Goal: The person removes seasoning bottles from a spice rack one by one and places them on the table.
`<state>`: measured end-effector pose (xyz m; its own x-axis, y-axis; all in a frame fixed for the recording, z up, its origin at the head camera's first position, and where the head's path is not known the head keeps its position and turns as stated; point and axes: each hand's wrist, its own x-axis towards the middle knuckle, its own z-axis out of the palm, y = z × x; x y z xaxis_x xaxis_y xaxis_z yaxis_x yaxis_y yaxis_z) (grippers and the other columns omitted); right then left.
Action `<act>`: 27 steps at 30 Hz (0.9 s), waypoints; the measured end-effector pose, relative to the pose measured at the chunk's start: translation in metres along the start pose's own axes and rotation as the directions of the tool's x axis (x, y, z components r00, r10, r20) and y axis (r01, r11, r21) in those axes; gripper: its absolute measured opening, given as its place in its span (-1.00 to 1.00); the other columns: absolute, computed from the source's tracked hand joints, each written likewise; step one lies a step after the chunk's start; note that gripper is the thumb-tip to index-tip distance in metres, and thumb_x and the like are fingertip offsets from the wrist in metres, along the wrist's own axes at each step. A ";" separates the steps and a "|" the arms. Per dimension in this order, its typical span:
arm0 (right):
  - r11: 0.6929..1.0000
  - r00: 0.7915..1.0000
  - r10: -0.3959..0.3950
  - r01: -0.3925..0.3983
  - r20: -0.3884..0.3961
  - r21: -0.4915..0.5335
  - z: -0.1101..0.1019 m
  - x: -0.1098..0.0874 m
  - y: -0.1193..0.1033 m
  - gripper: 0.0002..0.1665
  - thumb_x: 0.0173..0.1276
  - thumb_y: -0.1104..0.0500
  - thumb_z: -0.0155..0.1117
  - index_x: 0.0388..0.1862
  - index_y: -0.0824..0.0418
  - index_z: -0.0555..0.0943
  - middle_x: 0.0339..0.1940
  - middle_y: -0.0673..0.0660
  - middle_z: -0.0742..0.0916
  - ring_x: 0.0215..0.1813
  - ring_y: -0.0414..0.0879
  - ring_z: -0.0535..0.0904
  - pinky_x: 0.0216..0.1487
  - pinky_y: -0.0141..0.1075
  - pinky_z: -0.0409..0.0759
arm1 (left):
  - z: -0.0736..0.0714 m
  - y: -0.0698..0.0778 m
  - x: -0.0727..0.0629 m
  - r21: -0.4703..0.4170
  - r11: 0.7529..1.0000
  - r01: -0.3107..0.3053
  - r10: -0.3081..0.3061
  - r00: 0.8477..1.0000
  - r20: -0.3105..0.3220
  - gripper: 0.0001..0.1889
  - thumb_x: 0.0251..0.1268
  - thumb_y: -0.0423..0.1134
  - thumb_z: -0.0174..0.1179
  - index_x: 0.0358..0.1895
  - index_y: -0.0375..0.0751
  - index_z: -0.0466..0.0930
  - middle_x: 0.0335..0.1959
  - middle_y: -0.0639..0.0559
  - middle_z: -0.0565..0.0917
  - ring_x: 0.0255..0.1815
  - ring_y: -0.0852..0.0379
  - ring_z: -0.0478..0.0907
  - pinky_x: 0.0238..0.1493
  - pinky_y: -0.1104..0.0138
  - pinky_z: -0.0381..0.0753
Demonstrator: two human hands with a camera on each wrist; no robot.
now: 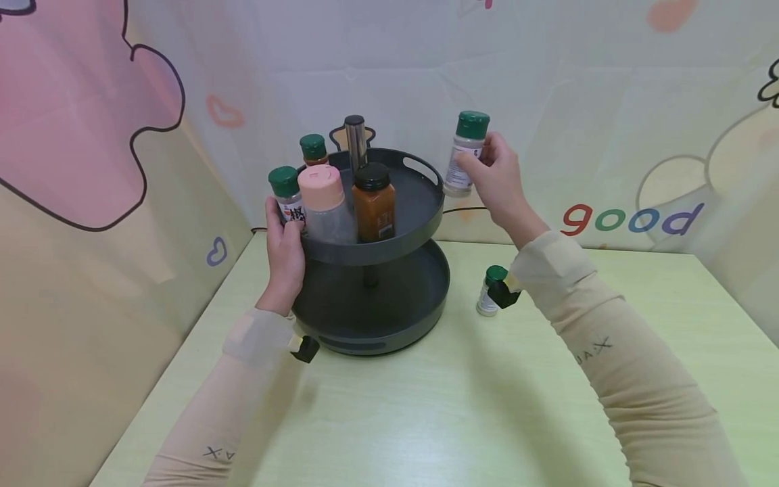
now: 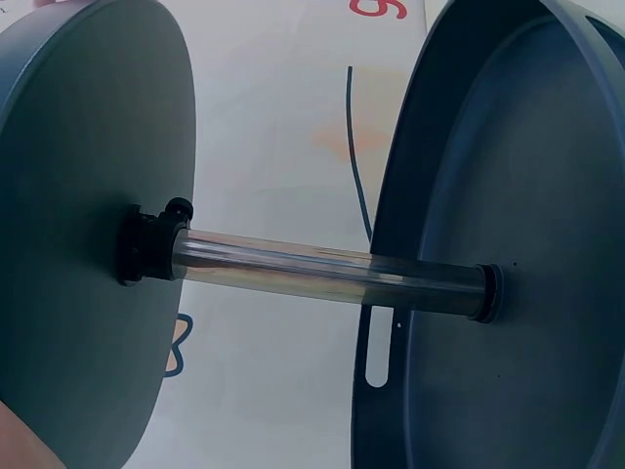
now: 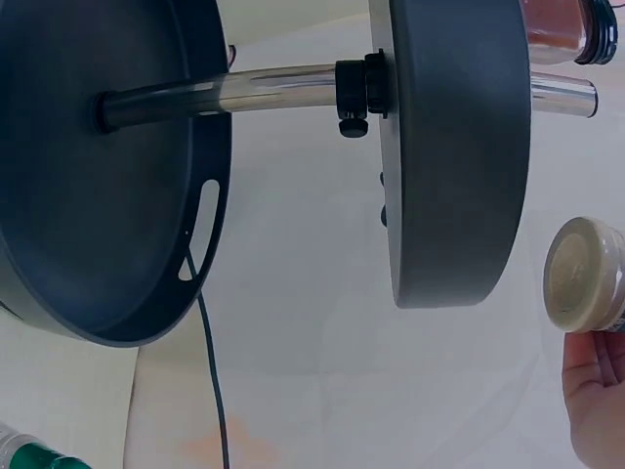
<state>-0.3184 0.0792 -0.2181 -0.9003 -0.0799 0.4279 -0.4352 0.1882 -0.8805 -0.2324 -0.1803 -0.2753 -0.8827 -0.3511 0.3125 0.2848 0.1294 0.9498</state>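
Note:
At the left edge of the upper tier of a dark grey two-tier round rack (image 1: pixel 420 233), my left hand (image 1: pixel 285 260) grips a green-capped spice bottle (image 1: pixel 286 191), thumb in front and fingers on its left side. My right hand (image 1: pixel 502 179) holds another green-capped spice bottle (image 1: pixel 466 154) upright in the air, just right of the upper tier. Its pale base (image 3: pixel 576 278) shows in the right wrist view. On the upper tier stand a pink-capped clear bottle (image 1: pixel 325 210), a black-capped orange-brown jar (image 1: pixel 374 206) and, farther back, a green-capped bottle (image 1: pixel 313 149).
A smaller green-capped bottle (image 1: pixel 487 301) stands on the pale green table (image 1: pixel 395 419), right of the rack, partly hidden by the right wrist camera (image 1: pixel 504 294). A metal post (image 2: pixel 283 264) joins the tiers. The lower tier (image 1: pixel 365 311) bears nothing visible. Behind hangs a printed cloth (image 1: pixel 377 54).

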 end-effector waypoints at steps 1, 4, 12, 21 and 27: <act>1.000 1.000 0.000 0.000 0.000 0.002 -0.001 -0.001 0.001 -0.58 0.22 0.11 0.03 0.04 0.24 0.33 -0.26 0.01 0.49 -0.17 -0.13 0.35 -0.07 -0.28 0.36 | 0.000 0.000 0.000 0.004 1.000 0.001 -0.001 1.000 -0.001 -0.37 0.21 -0.30 -0.35 0.38 -0.09 -0.25 0.36 0.02 0.03 0.31 0.09 0.06 0.33 0.18 0.05; 1.000 1.000 0.002 -0.002 -0.001 0.014 -0.005 -0.002 0.003 -0.57 0.23 0.11 0.03 0.05 0.24 0.32 -0.25 0.01 0.48 -0.17 -0.13 0.34 -0.07 -0.29 0.35 | 0.001 0.001 -0.001 0.008 1.000 0.001 -0.001 1.000 -0.002 -0.37 0.21 -0.30 -0.35 0.38 -0.09 -0.25 0.37 0.02 0.03 0.31 0.10 0.05 0.33 0.19 0.04; 1.000 1.000 0.018 -0.017 -0.007 0.010 -0.012 -0.006 0.010 -0.57 0.25 0.12 0.02 0.06 0.26 0.30 -0.17 0.05 0.48 -0.13 -0.11 0.33 -0.02 -0.28 0.35 | -0.002 -0.011 0.006 -0.003 1.000 -0.003 0.003 1.000 0.001 -0.36 0.22 -0.29 -0.34 0.39 -0.04 -0.28 0.38 0.08 -0.01 0.33 0.13 0.03 0.34 0.19 0.02; 0.998 0.999 0.050 -0.050 -0.003 -0.022 -0.021 -0.013 0.022 -0.55 0.25 0.11 0.01 0.07 0.27 0.29 -0.14 0.05 0.48 -0.13 -0.12 0.33 0.00 -0.26 0.36 | -0.004 -0.026 0.015 0.000 1.000 -0.021 0.021 1.000 -0.002 -0.37 0.23 -0.27 -0.32 0.38 0.06 -0.25 0.36 0.14 0.04 0.30 0.16 0.07 0.32 0.19 0.06; 0.997 0.998 0.069 -0.069 -0.002 -0.033 -0.026 -0.016 0.029 -0.54 0.26 0.10 0.01 0.09 0.27 0.28 -0.14 0.04 0.49 -0.14 -0.13 0.34 -0.05 -0.30 0.40 | -0.004 -0.025 0.015 0.005 1.000 -0.011 0.011 1.000 -0.005 -0.36 0.24 -0.24 -0.32 0.39 0.05 -0.29 0.39 0.16 -0.03 0.34 0.18 0.01 0.35 0.19 0.01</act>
<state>-0.3163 0.1116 -0.2453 -0.9280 -0.0652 0.3667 -0.3717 0.2254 -0.9006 -0.2514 -0.1923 -0.2944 -0.8775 -0.3540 0.3234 0.2930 0.1379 0.9461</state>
